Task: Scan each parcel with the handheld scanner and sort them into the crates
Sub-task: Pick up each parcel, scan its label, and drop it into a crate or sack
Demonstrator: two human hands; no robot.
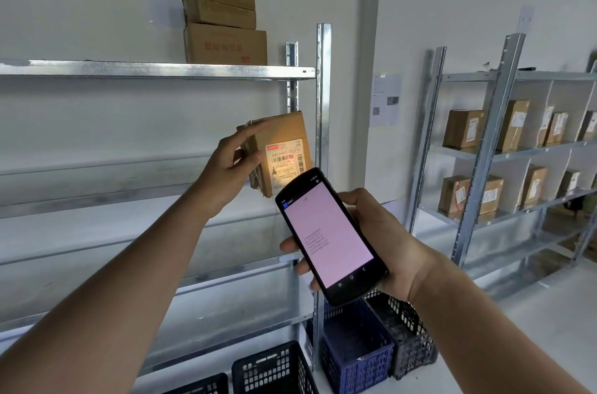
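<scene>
My left hand [226,164] grips the left edge of a cardboard parcel [279,151], thumb in front and index finger stretched along its top, holding it up in front of the metal shelf rack [161,70]. My right hand [384,245] is wrapped around the handheld scanner [329,235], whose light falls on the parcel's label [286,156]. Crates sit low on the floor: black [274,367], blue [355,351], dark [407,335].
</scene>
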